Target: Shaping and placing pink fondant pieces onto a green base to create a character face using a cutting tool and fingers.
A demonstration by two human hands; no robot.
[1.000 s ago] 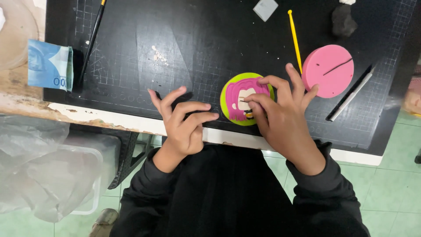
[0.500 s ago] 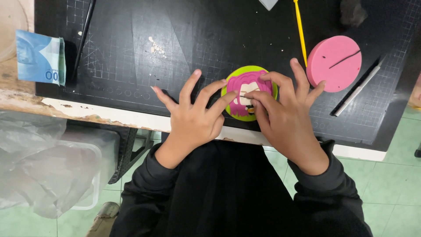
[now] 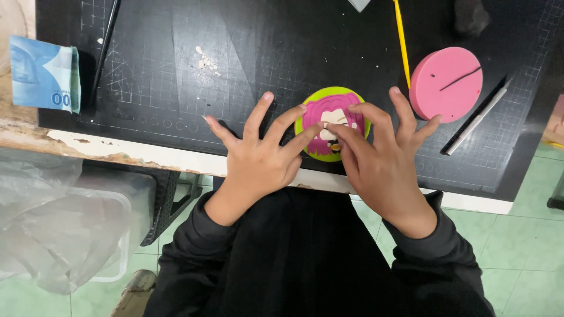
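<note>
We see both hands resting on the near edge of a black cutting mat point(image 3: 176, 70), which lies on a worn table point(image 3: 88, 149). The thing being worked is a lime-green disc point(image 3: 305, 117) with a pink clay figure point(image 3: 341, 108) pressed on top; it sits near the front edge of the mat, between the two hands.

The left hand point(image 3: 258, 161) lies flat with fingers spread wide. Its index and middle fingertips reach the left rim of the disc and touch it; nothing is gripped. The right hand point(image 3: 382, 161) is also open and spread. Its index finger presses down on the pale face part of the figure, the thumb just below it at the disc's lower edge. We cannot tell whether anything small is pinched between them.

Just beside the right hand, to its upper right, lies a pink foam disc point(image 3: 446, 85) with a dark slit. A yellow stick point(image 3: 402, 44) runs up from its left edge. A grey tool point(image 3: 476, 120) lies slanted on its right. White crumbs point(image 3: 205, 61) sit further back on the mat. A folded blue banknote point(image 3: 44, 79) lies at the far left.
</note>
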